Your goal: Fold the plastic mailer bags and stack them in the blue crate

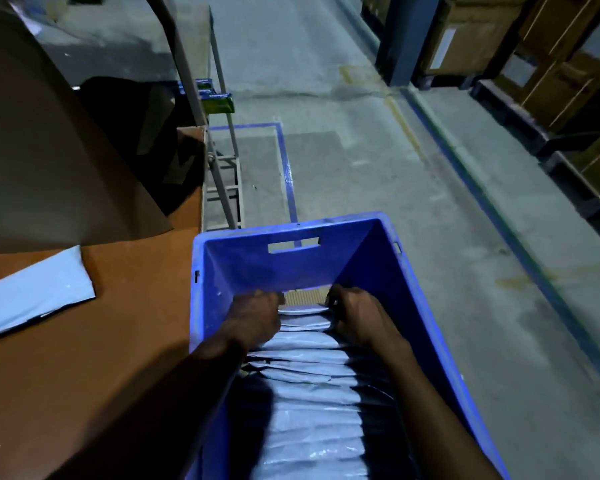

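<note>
A blue crate [291, 261] stands in front of me beside the brown table. Inside it a row of folded grey mailer bags [312, 393] runs from near me toward the far wall. Both hands reach down into the crate at the far end of the row. My left hand [257, 317] and my right hand [357, 313] each have curled fingers gripping one end of the foremost folded mailer bag [303, 310]. A strip of brown cardboard [305, 296] shows on the crate floor beyond it.
An unfolded grey mailer bag [32, 299] lies on the brown table [118, 341] at the left, next to a large cardboard sheet [42, 150]. A metal frame [222, 188] stands behind the table. To the right is concrete floor [395, 168] with blue lines and pallets of boxes [551, 64].
</note>
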Tool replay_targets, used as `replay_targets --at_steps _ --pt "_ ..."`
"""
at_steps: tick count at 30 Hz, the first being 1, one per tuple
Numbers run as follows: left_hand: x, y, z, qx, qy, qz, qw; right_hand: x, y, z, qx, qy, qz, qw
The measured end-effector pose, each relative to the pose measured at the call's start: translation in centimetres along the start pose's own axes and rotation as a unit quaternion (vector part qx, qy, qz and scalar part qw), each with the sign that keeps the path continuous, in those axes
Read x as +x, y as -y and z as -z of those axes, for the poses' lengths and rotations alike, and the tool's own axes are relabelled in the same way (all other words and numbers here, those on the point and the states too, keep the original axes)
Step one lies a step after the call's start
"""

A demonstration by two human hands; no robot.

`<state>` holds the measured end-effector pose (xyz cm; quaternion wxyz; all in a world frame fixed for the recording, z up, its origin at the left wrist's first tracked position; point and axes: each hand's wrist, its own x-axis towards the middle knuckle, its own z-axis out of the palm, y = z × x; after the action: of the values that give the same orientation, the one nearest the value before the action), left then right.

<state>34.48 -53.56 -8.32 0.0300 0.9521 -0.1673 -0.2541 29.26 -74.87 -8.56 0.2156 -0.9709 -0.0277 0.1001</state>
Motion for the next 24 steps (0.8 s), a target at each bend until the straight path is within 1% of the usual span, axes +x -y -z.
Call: replay_targets --at_steps 2,3,5,7,9,12,15,19,22,24 --pt "0.6 0.1 -0.2 -0.019 0.038 -0.003 0.999 0.0 0.2 0.8 0.019 0.044 -0.019 0.999" --pt "0.8 0.0 -0.3 -0.018 0.042 -0.007 0.999 0.0 0.3 1.1 0.041 0.061 -0.030 0.997" --pt "1.1 -0.3 -0.2 0.000 0.041 -0.021 0.999 0.1 0.6 1.4 0.078 0.065 -0.038 0.994" --pt "1.2 -0.6 -0.3 0.015 0.046 -0.031 0.998 0.6 1.0 1.0 0.063 0.045 -0.037 0.996" --pt "1.3 -0.6 -0.8 -0.009 0.062 -0.035 0.997 1.2 1.3 0.1 0.027 0.047 -0.037 0.998" --pt "1.2 -0.7 -1.5 -0.036 0.114 -0.037 0.992 1.6 1.0 -1.1 -0.013 0.123 -0.070 0.990" --pt "0.6 -1.2 -1.5 -0.023 0.134 -0.031 0.990 1.2 0.8 -1.0 -0.037 0.174 -0.082 0.981" --pt "0.5 -1.2 -1.1 -0.012 0.125 -0.026 0.992 0.6 0.8 -0.7 -0.044 0.139 -0.077 0.986" --pt "0.1 -1.5 -0.9 -0.023 0.128 -0.016 0.991 0.3 0.7 -1.4 -0.053 0.135 -0.068 0.987" --pt "0.1 -1.7 -0.9 -0.025 0.130 -0.010 0.991 0.1 0.7 -1.6 -0.065 0.081 -0.062 0.993"
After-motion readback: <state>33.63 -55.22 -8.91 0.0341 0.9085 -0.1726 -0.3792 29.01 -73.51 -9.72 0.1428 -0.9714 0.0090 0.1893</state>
